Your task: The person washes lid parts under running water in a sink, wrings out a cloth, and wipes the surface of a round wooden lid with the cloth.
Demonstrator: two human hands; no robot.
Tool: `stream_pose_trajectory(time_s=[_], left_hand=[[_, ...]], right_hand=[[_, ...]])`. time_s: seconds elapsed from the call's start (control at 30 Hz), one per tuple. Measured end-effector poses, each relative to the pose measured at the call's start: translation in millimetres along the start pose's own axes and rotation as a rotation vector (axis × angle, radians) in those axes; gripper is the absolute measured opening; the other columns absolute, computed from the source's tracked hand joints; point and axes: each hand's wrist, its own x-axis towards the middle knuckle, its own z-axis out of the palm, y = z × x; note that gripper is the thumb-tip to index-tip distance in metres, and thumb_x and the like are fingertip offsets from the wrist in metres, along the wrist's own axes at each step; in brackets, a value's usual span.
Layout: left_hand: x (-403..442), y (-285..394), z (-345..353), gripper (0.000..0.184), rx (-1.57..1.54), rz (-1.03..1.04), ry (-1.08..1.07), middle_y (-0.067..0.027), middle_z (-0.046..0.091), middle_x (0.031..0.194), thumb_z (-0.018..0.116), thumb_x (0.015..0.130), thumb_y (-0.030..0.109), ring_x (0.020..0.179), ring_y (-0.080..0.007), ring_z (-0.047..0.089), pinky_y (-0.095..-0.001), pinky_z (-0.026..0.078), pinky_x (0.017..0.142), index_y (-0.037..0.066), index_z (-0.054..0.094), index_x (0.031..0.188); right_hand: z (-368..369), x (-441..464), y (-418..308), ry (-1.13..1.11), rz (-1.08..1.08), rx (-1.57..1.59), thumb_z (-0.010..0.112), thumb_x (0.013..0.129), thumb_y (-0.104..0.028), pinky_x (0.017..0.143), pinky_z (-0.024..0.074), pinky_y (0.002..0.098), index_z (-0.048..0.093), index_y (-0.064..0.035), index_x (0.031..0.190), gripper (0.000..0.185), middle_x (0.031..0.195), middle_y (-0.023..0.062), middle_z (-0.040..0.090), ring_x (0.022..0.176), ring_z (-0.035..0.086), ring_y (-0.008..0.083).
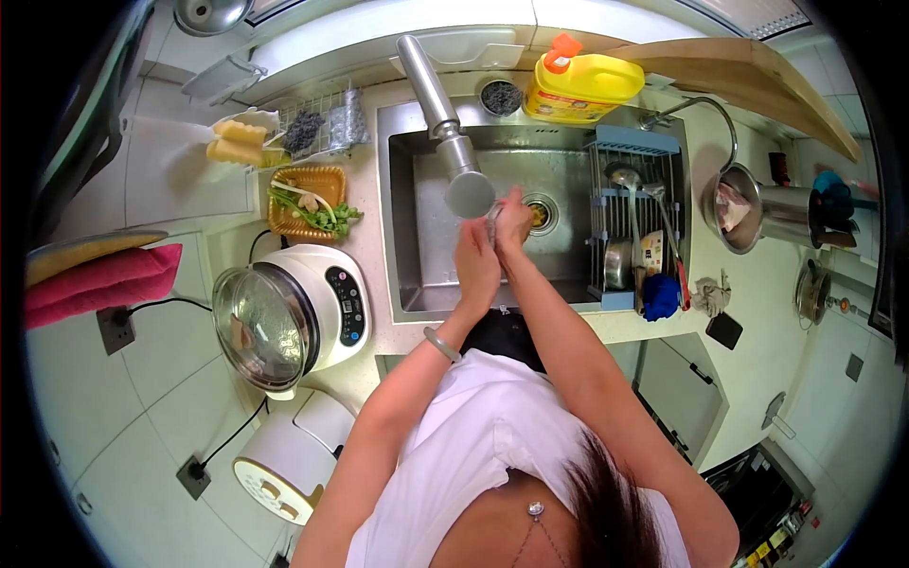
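Observation:
Both of my hands are inside the steel sink (431, 251), pressed close together below the round head of the faucet (469, 194). My left hand (478, 260) lies against my right hand, its fingers stretched forward. My right hand (514, 222) is beside the drain (540, 215), with its fingers extended. A pale, shiny streak shows between the hands; I cannot make out whether it is water. No object is visible in either hand. A bracelet (442, 345) circles my left wrist.
Right in the sink, a drying rack (636, 142) holds ladles and bowls. Behind stand a yellow detergent jug (582, 90) and a dark scrubber bowl (501, 97). Left are a basket of greens (312, 204) and a lidded cooker (284, 317). A pot with meat (734, 208) sits right.

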Motion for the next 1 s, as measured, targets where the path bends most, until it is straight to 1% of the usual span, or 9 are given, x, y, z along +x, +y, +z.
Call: stream_pose_trajectory(time_s=[0.33, 0.4, 0.5, 0.63, 0.73, 0.8, 0.87, 0.93, 1.0], left_hand=[[85.9, -64.0, -9.0, 0.025, 0.049, 0.312, -0.278, -0.0149, 0.061, 0.072, 0.051, 0.098, 0.019, 0.066, -0.0334, 0.057, -0.0447, 0.044, 0.063, -0.003, 0.058, 0.087], [88.5, -57.4, -3.8, 0.025, 0.061, -0.052, -0.434, -0.0156, 0.062, 0.08, 0.05, 0.099, 0.021, 0.07, -0.0302, 0.056, -0.0422, 0.044, 0.067, -0.001, 0.056, 0.089], [68.3, -48.4, 16.1, 0.018, 0.249, 0.435, -0.206, -0.0171, 0.064, 0.084, 0.051, 0.094, 0.016, 0.075, -0.0343, 0.06, -0.0444, 0.046, 0.068, 0.001, 0.059, 0.092], [54.1, -25.6, 4.9, 0.017, 0.439, 0.909, 0.022, -0.0185, 0.064, 0.083, 0.05, 0.09, 0.01, 0.072, -0.0372, 0.061, -0.0466, 0.047, 0.063, 0.0, 0.063, 0.095], [72.6, -72.1, -18.7, 0.021, 0.401, 0.641, -0.284, -0.0154, 0.065, 0.086, 0.046, 0.096, 0.016, 0.074, -0.0295, 0.062, -0.0394, 0.048, 0.066, 0.0, 0.06, 0.096], [84.0, -82.5, -34.5, 0.033, -0.132, -0.246, -0.194, -0.0089, 0.063, 0.084, 0.041, 0.102, 0.026, 0.073, -0.0205, 0.06, -0.0341, 0.048, 0.067, -0.001, 0.059, 0.095], [91.3, -106.1, -39.3, 0.041, -0.368, -0.377, -0.159, -0.0047, 0.061, 0.082, 0.038, 0.104, 0.033, 0.073, -0.0149, 0.058, -0.0313, 0.048, 0.067, 0.0, 0.059, 0.093], [88.4, -105.7, -35.4, 0.033, -0.199, -0.167, -0.09, -0.0107, 0.062, 0.083, 0.046, 0.1, 0.027, 0.076, -0.0197, 0.06, -0.0331, 0.048, 0.069, -0.003, 0.058, 0.094], [76.7, -86.2, -21.0, 0.022, 0.396, 0.614, 0.022, -0.013, 0.062, 0.082, 0.054, 0.095, 0.018, 0.075, -0.0237, 0.061, -0.034, 0.048, 0.069, -0.003, 0.058, 0.095]], right_hand=[[-28.7, -45.1, -4.9, -0.298, -0.422, 0.066, 0.046, 0.101, -0.035, 0.071, 0.0488, 0.0429, 0.056, -0.0015, 0.106, 0.035, 0.082, 0.021, 0.066, 0.077, 0.065, 0.0356], [-26.6, -44.5, 4.0, -0.218, -0.326, 0.187, 0.049, 0.101, -0.029, 0.061, 0.0436, 0.0304, 0.06, -0.0004, 0.099, 0.031, 0.076, 0.0054, 0.059, 0.065, 0.05, 0.0125], [-29.3, -18.8, 6.4, -0.106, -0.256, -0.075, 0.053, 0.098, -0.034, 0.064, 0.0471, 0.036, 0.062, -0.0016, 0.092, 0.034, 0.075, 0.0143, 0.065, 0.069, 0.062, 0.0281], [-36.8, -3.8, 8.9, -0.514, 0.1, 0.249, 0.06, 0.094, -0.033, 0.062, 0.0469, 0.0295, 0.065, -0.0028, 0.093, 0.031, 0.077, 0.0044, 0.065, 0.071, 0.06, 0.0126], [-25.0, -27.7, 1.6, -0.642, 0.117, 0.294, 0.059, 0.093, -0.031, 0.064, 0.0491, 0.0309, 0.063, -0.0025, 0.096, 0.029, 0.082, 0.0041, 0.065, 0.073, 0.061, 0.0126], [-4.4, -37.6, 19.2, -0.668, -0.142, 0.214, 0.058, 0.093, -0.027, 0.069, 0.0516, 0.0379, 0.061, -0.0005, 0.099, 0.028, 0.087, 0.01, 0.068, 0.077, 0.066, 0.0228], [2.5, -49.7, 14.4, -0.614, -0.5, -0.245, 0.057, 0.094, -0.024, 0.067, 0.0489, 0.0317, 0.061, -0.0015, 0.108, 0.027, 0.089, 0.0109, 0.068, 0.075, 0.064, 0.0143], [15.8, -38.4, 22.9, -0.452, -0.595, -0.219, 0.059, 0.091, -0.02, 0.064, 0.0487, 0.0333, 0.062, -0.0004, 0.106, 0.025, 0.084, 0.0141, 0.067, 0.071, 0.063, 0.0148], [14.1, -11.3, 27.0, -0.439, -0.23, -0.132, 0.062, 0.087, -0.029, 0.071, 0.05, 0.0441, 0.068, -0.0027, 0.099, 0.029, 0.09, 0.0238, 0.066, 0.083, 0.065, 0.0393]])
